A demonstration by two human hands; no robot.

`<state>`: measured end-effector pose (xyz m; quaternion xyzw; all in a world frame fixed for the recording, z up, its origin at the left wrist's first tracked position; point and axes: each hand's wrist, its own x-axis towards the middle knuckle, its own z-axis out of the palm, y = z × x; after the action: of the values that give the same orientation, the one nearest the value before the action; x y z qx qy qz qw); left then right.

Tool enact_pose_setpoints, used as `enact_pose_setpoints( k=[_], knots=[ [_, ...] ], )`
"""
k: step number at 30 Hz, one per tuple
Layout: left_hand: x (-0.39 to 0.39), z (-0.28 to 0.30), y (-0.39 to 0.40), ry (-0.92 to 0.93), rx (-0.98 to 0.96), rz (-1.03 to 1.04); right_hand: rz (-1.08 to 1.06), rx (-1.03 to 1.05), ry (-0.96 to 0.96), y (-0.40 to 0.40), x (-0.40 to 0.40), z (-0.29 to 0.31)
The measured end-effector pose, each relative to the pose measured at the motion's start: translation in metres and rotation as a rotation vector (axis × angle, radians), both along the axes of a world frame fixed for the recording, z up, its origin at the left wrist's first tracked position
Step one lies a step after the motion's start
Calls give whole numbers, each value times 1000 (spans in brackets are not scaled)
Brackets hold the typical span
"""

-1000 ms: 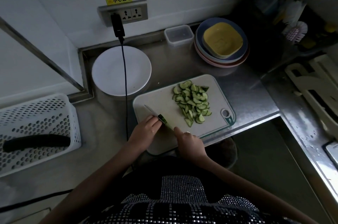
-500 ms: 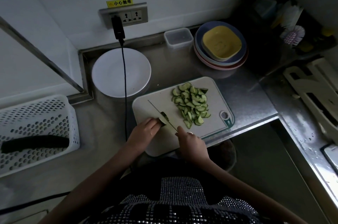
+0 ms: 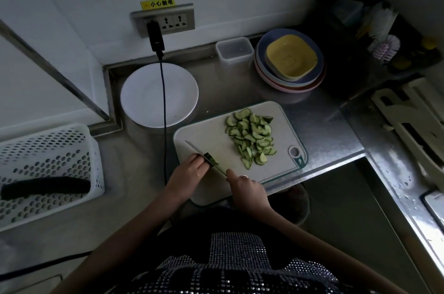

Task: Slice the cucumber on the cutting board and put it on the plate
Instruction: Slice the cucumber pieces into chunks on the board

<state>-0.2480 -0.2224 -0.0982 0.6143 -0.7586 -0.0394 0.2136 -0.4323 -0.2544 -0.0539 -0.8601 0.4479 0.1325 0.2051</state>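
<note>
knife handle (image 3: 224, 171) hidden inside right hand (image 3: 247, 189); cucumber stub (image 3: 210, 158) barely visible.

Dim, soft kitchen light (brightest on the wall), wide-angle bending at edges.

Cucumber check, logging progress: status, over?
Left hand pinning cucumber stub; right hand gripping knife. Slices piled on cutting board. White plate bare, cable across it.
</note>
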Motion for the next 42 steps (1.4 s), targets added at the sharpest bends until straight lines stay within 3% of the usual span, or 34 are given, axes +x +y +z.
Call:
enact_pose_setpoints(
  k=[42],
  knots=[
    [2, -6, 3, -57, 34, 30, 13, 29, 26, 0, -3, 2]
  ],
)
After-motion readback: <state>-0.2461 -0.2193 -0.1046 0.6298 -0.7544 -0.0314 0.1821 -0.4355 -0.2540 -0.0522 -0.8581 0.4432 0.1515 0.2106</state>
